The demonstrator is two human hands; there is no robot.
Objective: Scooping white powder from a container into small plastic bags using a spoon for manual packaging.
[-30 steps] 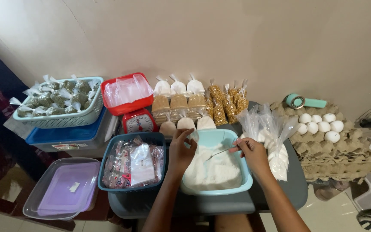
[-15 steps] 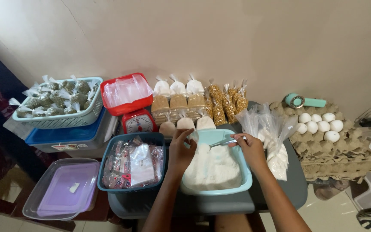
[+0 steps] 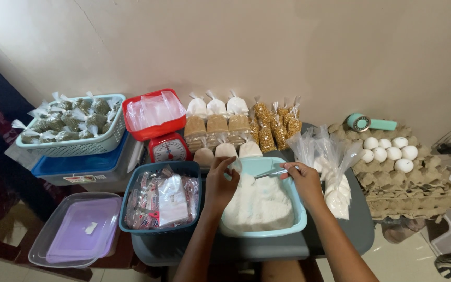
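In the head view, the left hand is pinching a small clear plastic bag at its mouth, holding it over the near edge of the light blue tub, which is full of white powder. The right hand is gripping a slim spoon by its handle, fingers closed round it, and is pointing its bowl toward the bag. Since a second ago both hands have been drawing closer together, the spoon tip now nearly touching the bag, so a scoop seems to be going in. Just right of the tub, filled clear bags are lying in a heap; left of it, a dark blue basket is holding wrapped packets, and a red kitchen scale is standing behind that.
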